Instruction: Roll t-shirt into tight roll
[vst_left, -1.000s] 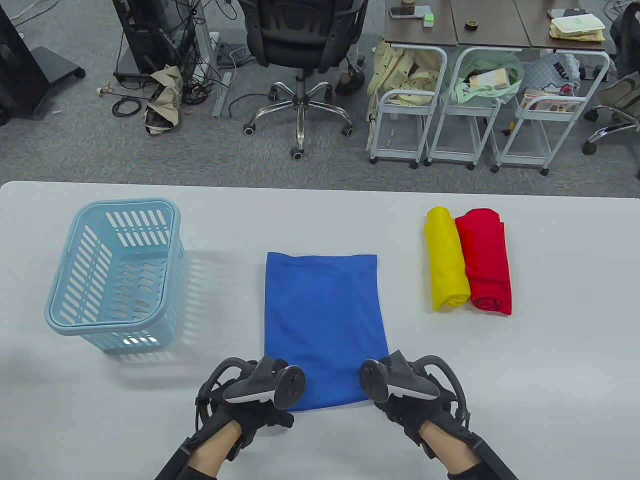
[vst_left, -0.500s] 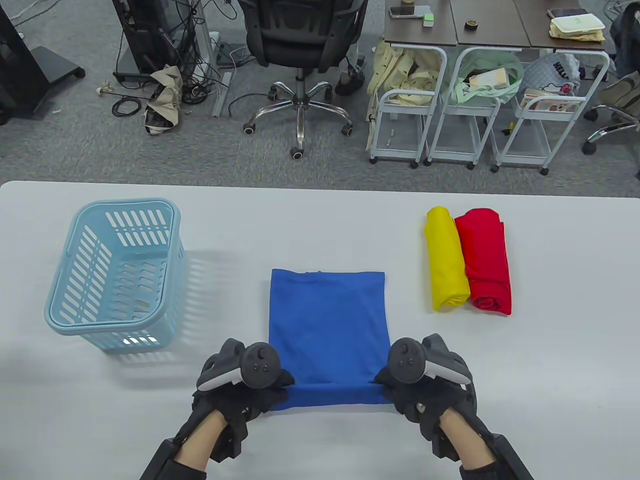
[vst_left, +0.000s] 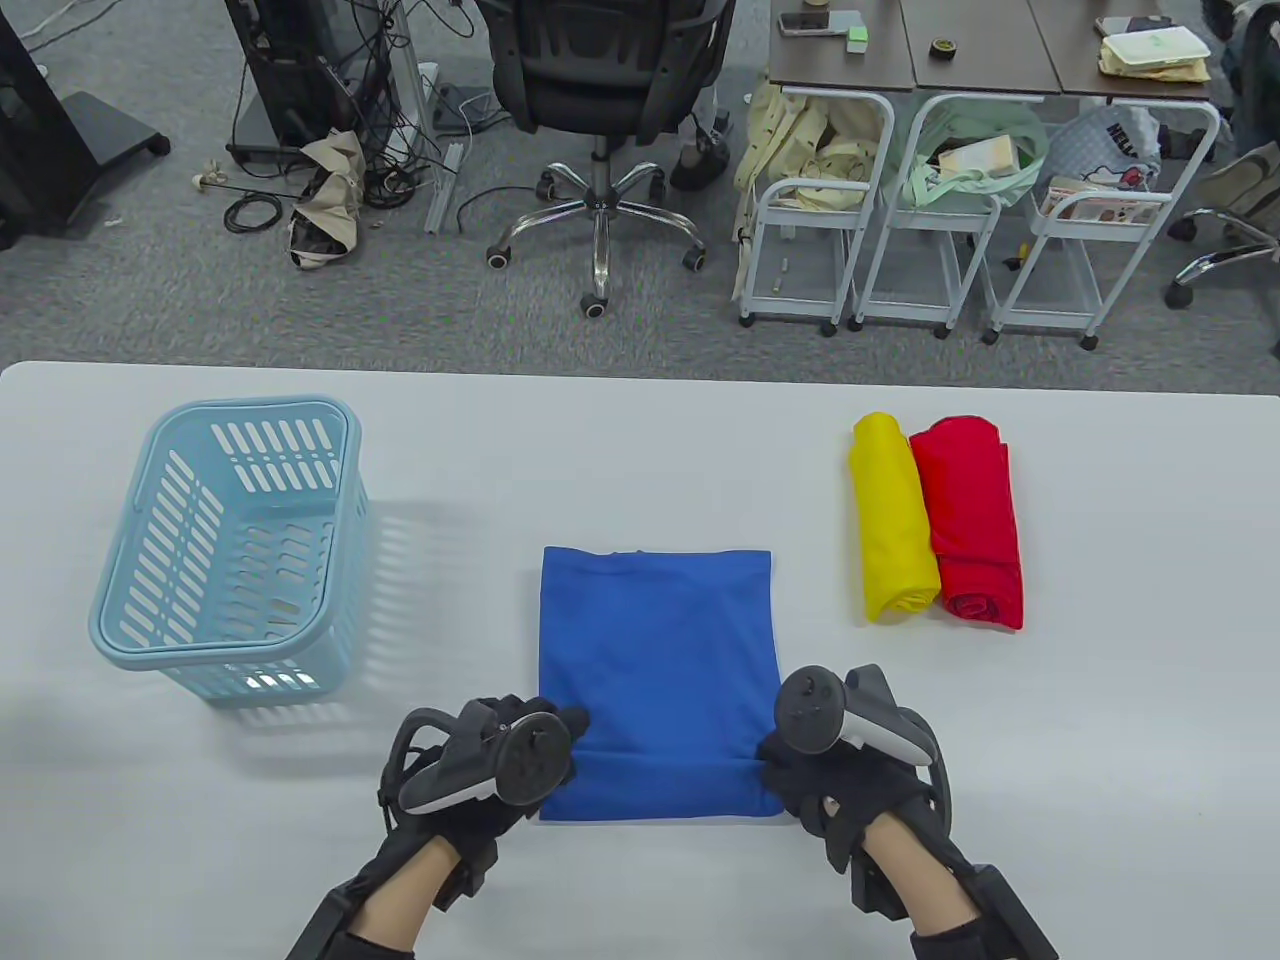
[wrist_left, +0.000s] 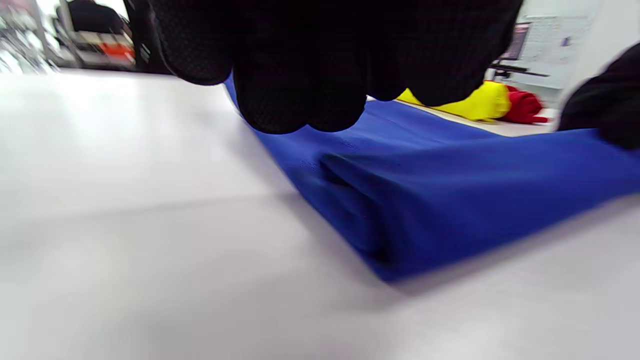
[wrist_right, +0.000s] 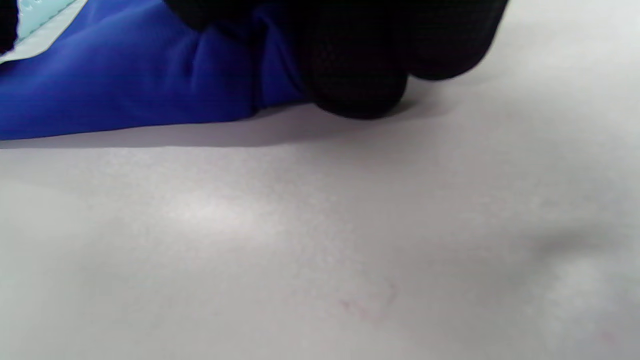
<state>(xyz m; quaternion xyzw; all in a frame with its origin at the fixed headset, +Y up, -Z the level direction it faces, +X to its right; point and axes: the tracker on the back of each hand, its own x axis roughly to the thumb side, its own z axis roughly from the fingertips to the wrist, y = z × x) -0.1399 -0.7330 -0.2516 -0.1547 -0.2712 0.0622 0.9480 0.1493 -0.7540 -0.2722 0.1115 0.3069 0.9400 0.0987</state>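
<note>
Lying btwn both hands (vst_left: 660, 770): blue t-shirt (vst_left: 658, 650), near edge folded.

Bright, even light; both wrist views blurred.

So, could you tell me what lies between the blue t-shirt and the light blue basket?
Only bare white table lies between blue t-shirt and basket, per the table view.

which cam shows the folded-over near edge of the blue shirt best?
Left wrist view: the blue shirt fills the frame and the layered fold at its corner is plain. Table view shows the whole shirt with the fold as a flat band. Right wrist view shows only a bunched bit under the fingers.
</note>
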